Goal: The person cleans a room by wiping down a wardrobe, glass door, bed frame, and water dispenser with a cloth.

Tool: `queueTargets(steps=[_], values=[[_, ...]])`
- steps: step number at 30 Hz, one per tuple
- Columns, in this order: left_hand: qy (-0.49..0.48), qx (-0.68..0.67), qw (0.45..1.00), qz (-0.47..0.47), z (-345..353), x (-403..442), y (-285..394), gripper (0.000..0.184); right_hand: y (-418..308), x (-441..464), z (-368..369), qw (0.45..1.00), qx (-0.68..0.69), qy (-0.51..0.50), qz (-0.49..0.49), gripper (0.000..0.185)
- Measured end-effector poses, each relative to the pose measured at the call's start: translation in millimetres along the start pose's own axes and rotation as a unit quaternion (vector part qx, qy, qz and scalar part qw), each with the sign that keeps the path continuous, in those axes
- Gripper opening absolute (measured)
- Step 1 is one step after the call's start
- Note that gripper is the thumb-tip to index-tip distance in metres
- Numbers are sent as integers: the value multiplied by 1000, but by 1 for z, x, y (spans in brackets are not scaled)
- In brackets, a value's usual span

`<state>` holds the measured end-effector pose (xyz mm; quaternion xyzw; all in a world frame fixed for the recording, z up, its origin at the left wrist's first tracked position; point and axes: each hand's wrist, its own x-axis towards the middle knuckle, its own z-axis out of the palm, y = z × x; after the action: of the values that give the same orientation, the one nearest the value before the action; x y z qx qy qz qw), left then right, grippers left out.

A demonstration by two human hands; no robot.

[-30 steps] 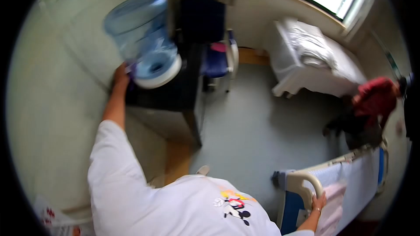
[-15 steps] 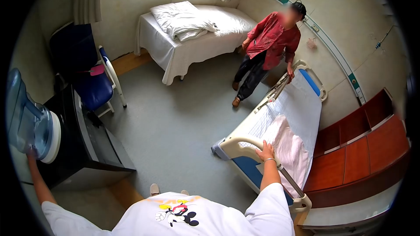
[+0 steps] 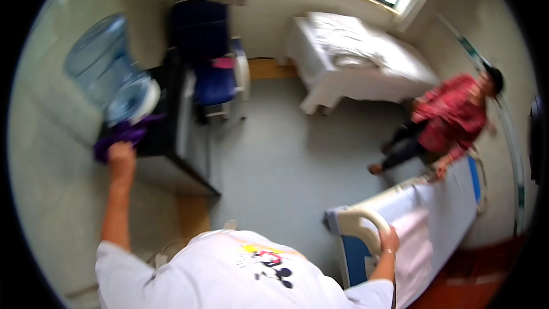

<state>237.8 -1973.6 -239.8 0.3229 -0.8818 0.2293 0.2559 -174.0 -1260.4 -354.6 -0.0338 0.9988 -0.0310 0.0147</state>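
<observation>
On the left, my left hand is closed on a purple cloth. The cloth lies against the base of a clear blue water jug, which stands upside down on a black-topped cabinet. At the lower right, my right hand grips the cream top rail of the bed's footboard. Behind that rail, pale pink bedding lies on the bed's mattress. Motion blurs the view somewhat, and the fingers of both hands are partly hidden.
Another person in a red top stands at the bed's far side with a hand on its side rail. A second bed with white sheets stands under the window. Beside the cabinet is a blue chair holding something pink. Grey floor lies between.
My view has swung left, so the room appears shifted right. The purple cloth under my left hand now shows. My right hand stays on the footboard.
</observation>
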Motion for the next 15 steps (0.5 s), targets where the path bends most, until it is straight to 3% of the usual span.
queueTargets(steps=[1,3,5,8,11,13,15], values=[[-22,-21,1000,-3,-8,6,12,5,-5,0,-3,1000,-22,-15,2,51],[-60,-81,995,14,-25,22,39,18,-13,-4,-11,999,-35,9,-6,49],[-30,-120,990,64,-25,37,58,27,-26,-9,-24,999,-45,-10,8,44],[-77,-166,979,84,-9,65,64,13,-26,-9,-21,999,-48,-14,-4,43],[-114,-177,976,55,28,90,69,15,-16,-5,-15,997,-80,9,3,42],[-77,-193,976,58,35,114,83,16,-18,-5,-14,998,-58,22,-15,42],[-128,-181,974,46,56,137,89,19,-21,-11,-17,998,-61,1,5,42]])
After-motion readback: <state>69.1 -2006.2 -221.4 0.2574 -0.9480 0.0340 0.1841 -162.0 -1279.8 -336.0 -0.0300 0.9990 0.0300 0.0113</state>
